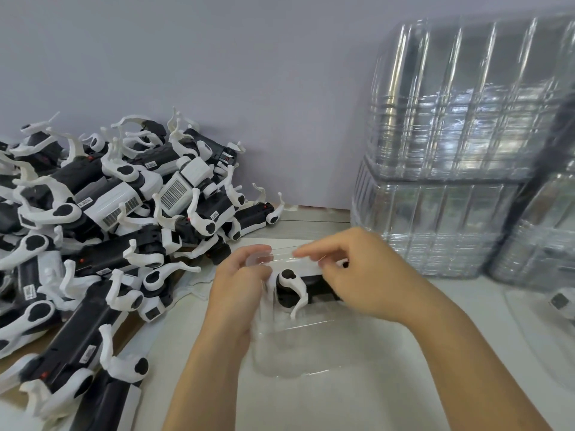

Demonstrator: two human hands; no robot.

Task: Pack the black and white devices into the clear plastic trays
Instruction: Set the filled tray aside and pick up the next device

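Curled fingers (pixel 258 269) of the left hand (pixel 239 287) pinch the left end of a clear plastic tray (pixel 298 346), thumb and forefinger closed on its thin raised flap. Fingers of the right hand (pixel 354 275) curl over the right part of the same flap, their tips pinching its upper edge, which blurs there. The tray rests on the white table (pixel 326 405) just in front of the person, its near half lying flat and see-through. Inside the tray, between the two hands, lies one black and white device (pixel 291 290): a black body with a white curved arm and a round black pad facing up. Its right end is hidden under the right hand.

To the left, spreading from the near edge towards the wall, a large pile of devices (pixel 109 219) of the same kind lies heaped, black bodies and white hooked arms tangled over one another. Some of them rest on a brown sheet (pixel 130 334) that shows between the nearer ones.

At the right edge of the table, near the person, part of another clear tray (pixel 535 337) shows with a small dark and white item in it, too cut off to tell.

Farther back on the right stand tall stacks of clear trays (pixel 466 150), blurred and shiny, reaching up against the pale grey wall (pixel 217 57).
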